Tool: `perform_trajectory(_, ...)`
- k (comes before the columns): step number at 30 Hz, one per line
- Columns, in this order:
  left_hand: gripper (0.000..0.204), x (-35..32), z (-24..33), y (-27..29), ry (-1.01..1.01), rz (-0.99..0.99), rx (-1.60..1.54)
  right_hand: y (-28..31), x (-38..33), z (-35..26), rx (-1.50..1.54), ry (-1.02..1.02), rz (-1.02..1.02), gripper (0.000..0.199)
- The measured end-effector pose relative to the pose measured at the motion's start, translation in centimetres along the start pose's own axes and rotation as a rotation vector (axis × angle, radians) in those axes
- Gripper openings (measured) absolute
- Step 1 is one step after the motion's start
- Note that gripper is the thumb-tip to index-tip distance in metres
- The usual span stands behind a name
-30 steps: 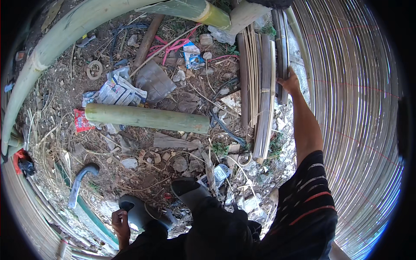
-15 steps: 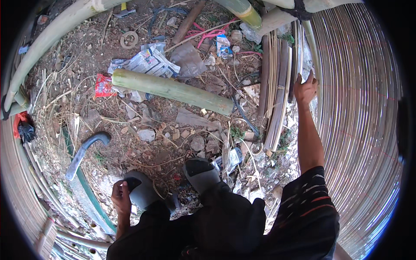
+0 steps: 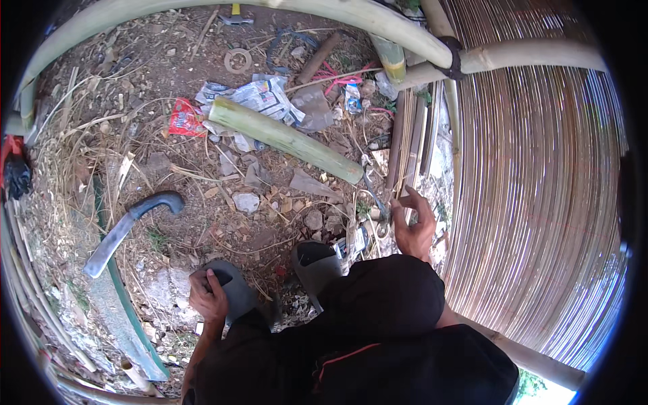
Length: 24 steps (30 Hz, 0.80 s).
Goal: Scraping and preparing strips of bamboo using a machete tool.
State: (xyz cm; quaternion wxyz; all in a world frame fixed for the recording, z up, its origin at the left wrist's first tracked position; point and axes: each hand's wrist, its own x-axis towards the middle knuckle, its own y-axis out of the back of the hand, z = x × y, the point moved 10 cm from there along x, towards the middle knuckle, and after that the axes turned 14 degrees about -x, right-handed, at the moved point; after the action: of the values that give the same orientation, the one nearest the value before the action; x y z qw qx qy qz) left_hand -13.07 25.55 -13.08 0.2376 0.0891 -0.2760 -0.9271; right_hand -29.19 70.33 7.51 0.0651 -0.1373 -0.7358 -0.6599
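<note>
In the head view, the person crouches over littered dirt ground (image 3: 202, 81), dark-clothed knees filling the lower middle of the frame. The left hand (image 3: 208, 297), low and left of centre, curls over the toe of a grey slipper (image 3: 233, 291) on the left foot, fingers bent round its front edge. A second grey slipper (image 3: 316, 264) sits just right of it, near the frame's centre bottom.

The right hand (image 3: 413, 226), right of centre, is half open with fingers spread and bent, fingertips at a small metal tool with a curved blade (image 3: 375, 202) lying among the rubble; whether it grips the tool or only touches it cannot be told.

A cut green bamboo section (image 3: 283, 138) lies slanted across the upper middle, over crumpled newspaper (image 3: 260, 94) and just right of a red wrapper (image 3: 183, 118). A machete with a dark curved handle (image 3: 128, 226) rests at the left, blade pointing to the lower left, well apart from the left hand. Split bamboo slats (image 3: 408, 138) stand in a bundle right of the green section, beside a woven wall of thin bamboo strips (image 3: 540, 189) that fills the right side. A long bamboo pole (image 3: 324, 10) arcs across the top. A tape roll (image 3: 237, 61) lies in the upper middle.
</note>
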Motion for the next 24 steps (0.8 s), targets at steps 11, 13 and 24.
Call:
perform_trajectory(11,0.010,-0.3,-1.7,2.2,-0.058,0.023,-0.123,7.5,7.5,-36.1,0.054,0.901,-0.253,0.042)
perform_trajectory(13,0.011,-0.3,-1.9,2.6,-0.037,-0.003,-0.143,3.0,4.3,-40.3,0.111,1.046,-0.474,0.047)
perform_trajectory(24,0.012,-0.3,-1.1,3.5,-0.069,0.024,-0.166,-11.6,-3.9,-36.5,-0.238,1.024,-1.158,0.065)
